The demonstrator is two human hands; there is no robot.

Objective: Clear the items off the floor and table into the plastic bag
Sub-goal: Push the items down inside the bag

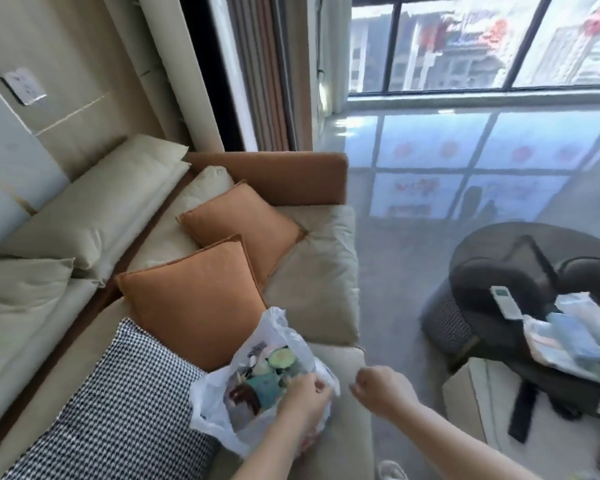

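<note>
Best done by keeping the left hand (305,398) pinched on the rim of the plastic bag (257,382) so the mouth stays spread and upright on the sofa seat (340,368), then bringing the next item in with the other hand and dropping it straight down, not past the edge. Worth lifting that rim a little higher first (thin film slumps shut easily, by the look of it).

Right hand (381,389) just beside the bag, apart from it, fingers curled, nothing visible in them.

Bag: translucent white, crinkled, handles flopped outward, sitting at the front edge of the cushion beside a houndstooth pillow (118,403). Already part filled: a green round lid or cup top, a teal packet, something dark brown, all showing through the film.

Still waiting over on the dark round table (499,247) to the right: a white remote (506,303) and a heap of pale packets (568,337) (blurred, kinds not readable).
</note>
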